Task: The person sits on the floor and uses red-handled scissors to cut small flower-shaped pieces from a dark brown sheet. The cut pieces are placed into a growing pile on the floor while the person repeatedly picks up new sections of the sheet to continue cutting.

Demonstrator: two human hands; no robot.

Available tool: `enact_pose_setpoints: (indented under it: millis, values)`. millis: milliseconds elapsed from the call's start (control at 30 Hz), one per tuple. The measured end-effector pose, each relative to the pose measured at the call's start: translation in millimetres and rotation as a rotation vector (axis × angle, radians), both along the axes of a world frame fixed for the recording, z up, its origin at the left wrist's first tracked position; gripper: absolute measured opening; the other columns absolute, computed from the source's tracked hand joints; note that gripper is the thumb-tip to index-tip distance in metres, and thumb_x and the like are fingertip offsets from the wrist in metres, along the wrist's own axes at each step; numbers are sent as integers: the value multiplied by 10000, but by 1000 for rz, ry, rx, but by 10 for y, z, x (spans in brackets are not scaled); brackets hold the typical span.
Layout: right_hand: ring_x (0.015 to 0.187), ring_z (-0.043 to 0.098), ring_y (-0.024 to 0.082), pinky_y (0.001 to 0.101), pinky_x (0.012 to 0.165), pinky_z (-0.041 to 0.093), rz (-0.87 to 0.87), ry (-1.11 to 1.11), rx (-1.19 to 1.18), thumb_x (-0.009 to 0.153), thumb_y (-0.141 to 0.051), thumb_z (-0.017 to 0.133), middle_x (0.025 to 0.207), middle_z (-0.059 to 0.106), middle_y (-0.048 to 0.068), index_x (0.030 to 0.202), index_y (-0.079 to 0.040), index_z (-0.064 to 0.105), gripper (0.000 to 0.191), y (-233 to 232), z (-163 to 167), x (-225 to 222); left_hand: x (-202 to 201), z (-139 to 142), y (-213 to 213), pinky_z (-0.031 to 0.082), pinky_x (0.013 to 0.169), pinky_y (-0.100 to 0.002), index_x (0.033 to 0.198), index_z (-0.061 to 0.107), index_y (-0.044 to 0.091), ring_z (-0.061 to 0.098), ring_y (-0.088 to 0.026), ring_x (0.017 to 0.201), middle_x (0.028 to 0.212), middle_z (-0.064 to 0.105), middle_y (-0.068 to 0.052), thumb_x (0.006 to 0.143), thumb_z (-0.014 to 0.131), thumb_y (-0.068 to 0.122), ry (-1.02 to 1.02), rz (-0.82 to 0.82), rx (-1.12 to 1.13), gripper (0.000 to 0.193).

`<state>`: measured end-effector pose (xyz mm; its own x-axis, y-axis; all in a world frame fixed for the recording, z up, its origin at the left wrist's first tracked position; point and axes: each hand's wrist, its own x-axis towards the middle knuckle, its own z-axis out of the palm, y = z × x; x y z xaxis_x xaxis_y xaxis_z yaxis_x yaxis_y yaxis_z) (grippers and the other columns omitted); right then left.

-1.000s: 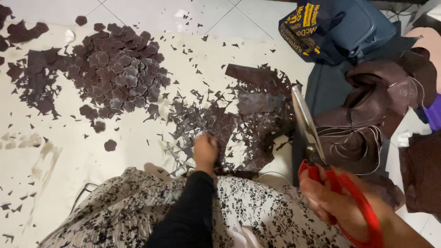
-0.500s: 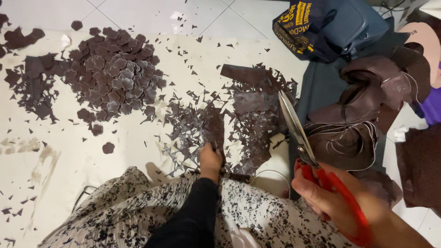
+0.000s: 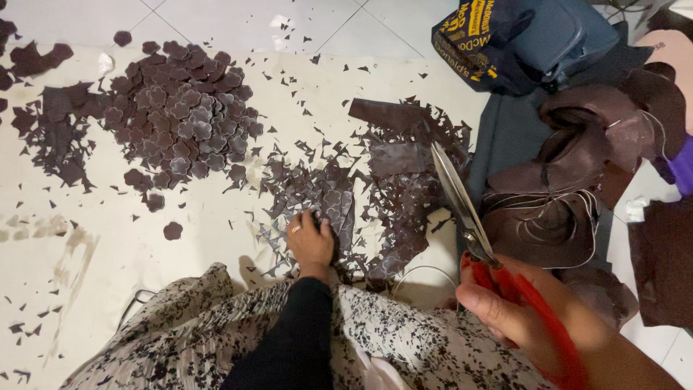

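Brown scrap [image 3: 339, 206] half-hidden under left hand [image 3: 312, 242]'s closed grip; right hand [image 3: 527, 310] clasps scissors [image 3: 462, 209].

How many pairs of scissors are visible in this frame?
1. The red-handled scissors are in the right hand, blades closed and pointing up over the dark brown scraps. Others could lie hidden under the leather pile.

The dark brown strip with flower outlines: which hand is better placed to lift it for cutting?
Probably the left hand: it already rests on the strip among the scraps. The right hand is occupied, holding the red-handled scissors off to the side.
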<state>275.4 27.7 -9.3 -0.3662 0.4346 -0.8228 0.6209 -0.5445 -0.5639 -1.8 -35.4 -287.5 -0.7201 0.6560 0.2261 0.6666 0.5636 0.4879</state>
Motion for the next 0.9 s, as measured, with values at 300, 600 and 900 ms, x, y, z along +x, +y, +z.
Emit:
enact_pose_setpoints:
  millis: [300, 600, 900]
  values:
    - [614, 413, 181, 349, 571, 329, -133, -218, -4, 910, -401, 713, 703, 455, 61, 1105, -67, 599, 403, 3, 198, -68, -201, -279, 261, 494, 1076, -472, 1212, 713, 166, 617, -369, 1208, 1274, 670, -131, 1023, 615, 192, -363, 141, -140, 214]
    - [601, 447, 172, 354, 558, 347, -97, -190, 13, 865, -430, 746, 672, 487, 69, 1102, -58, 605, 463, -8, 34, -29, -597, -7, 472, 381, 1054, -543, 1106, 744, 122, 478, -496, 1228, 1335, 553, -270, 665, 798, 138, -13, -206, -52, 444]
    - [586, 408, 188, 356, 539, 309, -113, -159, -2, 859, -465, 725, 670, 445, 51, 1024, -51, 587, 467, -2, 19, 13, -767, -169, 182, 520, 876, -456, 1056, 717, 54, 656, -399, 975, 993, 711, -211, 798, 639, -58, -258, 141, 234, 292]
